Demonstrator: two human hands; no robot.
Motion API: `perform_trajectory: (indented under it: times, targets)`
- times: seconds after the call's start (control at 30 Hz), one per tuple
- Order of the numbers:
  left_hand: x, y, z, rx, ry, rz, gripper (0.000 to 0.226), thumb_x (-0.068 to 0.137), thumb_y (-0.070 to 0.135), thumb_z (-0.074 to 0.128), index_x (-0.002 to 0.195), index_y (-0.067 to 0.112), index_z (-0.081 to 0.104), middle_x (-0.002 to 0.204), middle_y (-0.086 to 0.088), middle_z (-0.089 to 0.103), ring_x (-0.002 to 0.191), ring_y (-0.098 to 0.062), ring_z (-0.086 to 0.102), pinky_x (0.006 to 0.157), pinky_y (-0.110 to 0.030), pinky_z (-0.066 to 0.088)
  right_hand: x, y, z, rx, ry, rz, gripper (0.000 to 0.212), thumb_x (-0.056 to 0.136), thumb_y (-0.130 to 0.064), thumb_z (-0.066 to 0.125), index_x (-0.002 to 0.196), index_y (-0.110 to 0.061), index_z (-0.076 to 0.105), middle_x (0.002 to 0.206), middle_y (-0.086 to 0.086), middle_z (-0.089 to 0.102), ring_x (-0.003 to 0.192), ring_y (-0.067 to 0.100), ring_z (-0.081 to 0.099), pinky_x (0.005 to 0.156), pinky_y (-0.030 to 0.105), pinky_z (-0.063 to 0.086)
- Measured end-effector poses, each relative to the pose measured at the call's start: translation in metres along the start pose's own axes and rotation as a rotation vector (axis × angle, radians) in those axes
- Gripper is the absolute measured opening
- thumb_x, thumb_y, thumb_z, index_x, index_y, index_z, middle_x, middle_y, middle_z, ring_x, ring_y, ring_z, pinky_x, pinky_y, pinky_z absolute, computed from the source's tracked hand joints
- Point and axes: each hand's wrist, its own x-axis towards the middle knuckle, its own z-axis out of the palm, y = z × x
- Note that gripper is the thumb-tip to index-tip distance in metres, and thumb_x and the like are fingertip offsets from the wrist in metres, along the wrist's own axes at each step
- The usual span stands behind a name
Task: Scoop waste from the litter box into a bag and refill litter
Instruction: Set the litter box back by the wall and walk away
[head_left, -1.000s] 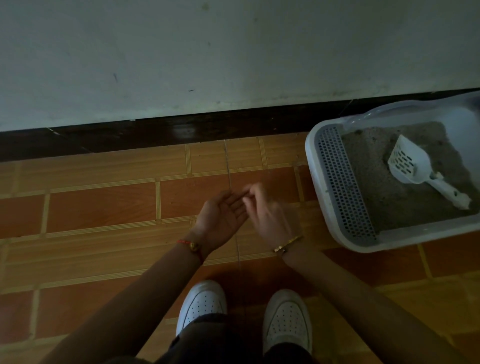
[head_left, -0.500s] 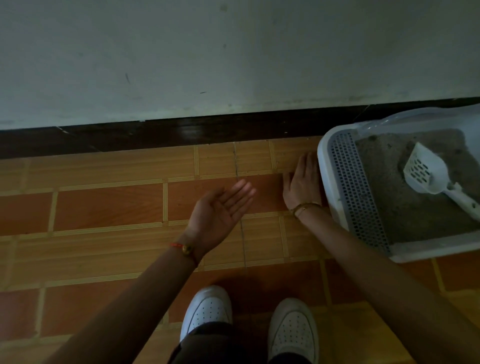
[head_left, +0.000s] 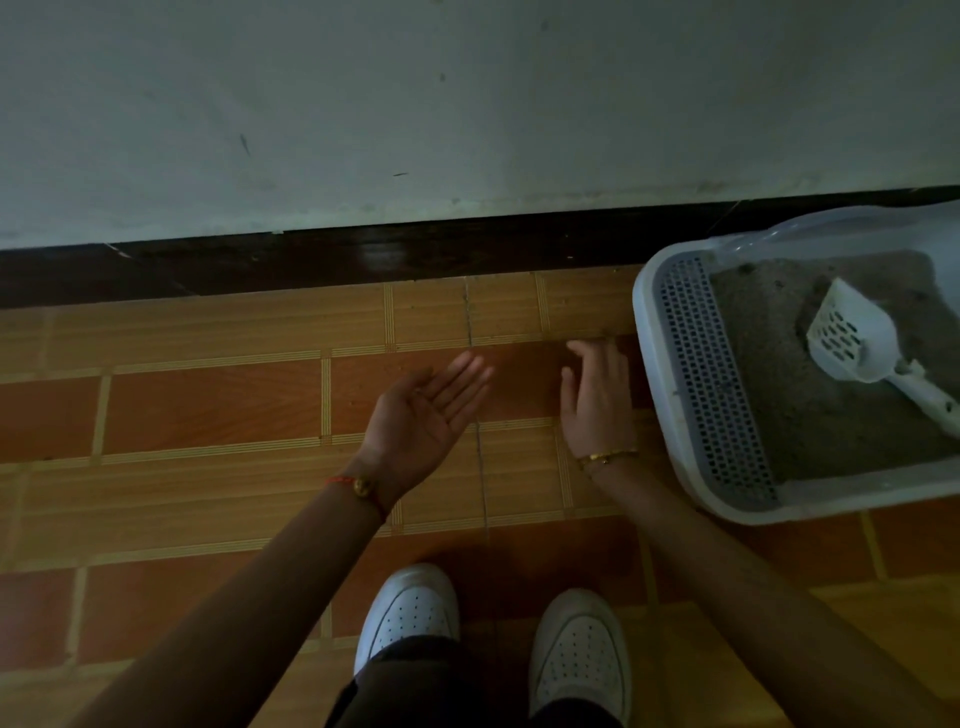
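Litter box (head_left: 647, 353) at right on tiled floor (head_left: 208, 405), near dark skirting (head_left: 311, 260). White slotted scoop (head_left: 857, 343) lies on grey litter (head_left: 779, 405) inside box, handle toward lower right, untouched. Left hand (head_left: 426, 410): palm up, fingers straight, close together, holding nothing. Right hand (head_left: 597, 400): palm down just beside box rim, fingers bent, tips on tile; whether they pinch anything cannot be told.
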Motion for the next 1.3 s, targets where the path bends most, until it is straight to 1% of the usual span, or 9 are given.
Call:
perform_trajectory:
  times: [0.13, 0.33, 0.6, 0.73, 0.87, 1.0, 1.13, 1.23, 1.3]
  targets:
    - [0.000, -0.001, 0.000, 0.004, 0.012, 0.001, 0.040, 0.104, 0.021, 0.033, 0.121, -0.003, 0.060, 0.126, -0.019, 0.065, 0.117, -0.030, 0.063, 0.096, -0.042, 0.052, 0.021, 0.005, -0.002, -0.249, -0.086, -0.016, 0.026, 0.092, -0.036, 0.050, 0.100, -0.011, 0.049, 0.101, 0.011, 0.053, 0.089, 0.022, 0.050, 0.075, 0.034, 0.046]
    - [-0.004, 0.002, -0.001, 0.021, 0.027, 0.028, 0.039, 0.104, 0.020, 0.035, 0.120, -0.003, 0.060, 0.125, -0.019, 0.065, 0.114, -0.030, 0.065, 0.096, -0.042, 0.052, 0.050, -0.003, 0.009, -0.468, -0.205, -0.109, 0.042, 0.094, -0.046, 0.046, 0.108, -0.007, 0.051, 0.105, 0.017, 0.057, 0.095, 0.031, 0.053, 0.079, 0.040, 0.043]
    - [-0.006, 0.005, -0.008, 0.005, 0.055, 0.041, 0.040, 0.103, 0.021, 0.034, 0.120, -0.005, 0.060, 0.126, -0.021, 0.064, 0.115, -0.032, 0.064, 0.096, -0.042, 0.052, 0.062, -0.015, 0.011, -0.546, -0.276, -0.382, 0.039, 0.088, -0.005, 0.024, 0.118, -0.005, 0.049, 0.115, 0.017, 0.056, 0.108, 0.032, 0.051, 0.093, 0.040, 0.039]
    - [-0.007, 0.005, -0.007, 0.024, 0.056, 0.041, 0.040, 0.104, 0.021, 0.035, 0.122, -0.004, 0.059, 0.126, -0.021, 0.065, 0.115, -0.031, 0.065, 0.097, -0.042, 0.052, 0.064, -0.015, 0.011, -0.622, -0.304, -0.440, 0.024, 0.092, -0.003, 0.039, 0.111, -0.004, 0.053, 0.109, 0.017, 0.060, 0.104, 0.030, 0.055, 0.092, 0.038, 0.042]
    - [-0.007, 0.003, -0.005, 0.047, 0.059, 0.036, 0.040, 0.103, 0.020, 0.035, 0.122, -0.006, 0.059, 0.126, -0.022, 0.064, 0.116, -0.031, 0.064, 0.096, -0.042, 0.052, 0.054, -0.034, 0.004, -0.387, -0.102, -0.422, 0.008, 0.081, -0.006, 0.066, 0.087, -0.007, 0.060, 0.078, 0.010, 0.065, 0.072, 0.023, 0.061, 0.064, 0.031, 0.049]
    - [-0.004, -0.003, -0.005, 0.093, 0.069, 0.024, 0.038, 0.102, 0.021, 0.035, 0.110, -0.003, 0.064, 0.106, -0.015, 0.071, 0.101, -0.025, 0.069, 0.091, -0.033, 0.057, 0.007, -0.074, -0.001, -0.100, -0.035, -0.570, 0.013, 0.092, -0.019, 0.048, 0.088, -0.011, 0.057, 0.080, 0.004, 0.060, 0.072, 0.017, 0.056, 0.066, 0.029, 0.048]
    - [-0.004, -0.012, -0.001, 0.142, 0.050, 0.042, 0.059, 0.103, 0.021, 0.030, 0.065, 0.009, 0.074, 0.066, -0.004, 0.067, 0.062, -0.013, 0.066, 0.072, -0.028, 0.052, -0.022, -0.085, -0.002, 0.049, -0.045, -0.442, 0.017, 0.093, -0.025, 0.049, 0.095, -0.009, 0.055, 0.085, 0.005, 0.058, 0.075, 0.020, 0.053, 0.067, 0.030, 0.041]
    - [-0.002, -0.016, -0.003, 0.086, 0.026, -0.018, 0.046, 0.102, 0.020, 0.032, 0.102, -0.002, 0.072, 0.105, -0.017, 0.073, 0.093, -0.024, 0.073, 0.084, -0.033, 0.060, -0.044, -0.056, -0.006, 0.091, -0.057, -0.263, 0.029, 0.096, -0.038, 0.045, 0.093, -0.011, 0.056, 0.081, 0.002, 0.057, 0.073, 0.020, 0.055, 0.064, 0.028, 0.042]
    - [-0.001, -0.019, -0.005, 0.048, 0.032, -0.047, 0.040, 0.102, 0.018, 0.034, 0.116, -0.006, 0.063, 0.121, -0.022, 0.067, 0.107, -0.031, 0.069, 0.093, -0.041, 0.054, -0.067, -0.022, -0.009, 0.070, -0.246, -0.016, 0.063, 0.086, -0.074, 0.025, 0.084, -0.017, 0.053, 0.074, -0.002, 0.049, 0.078, 0.025, 0.060, 0.067, 0.025, 0.038]
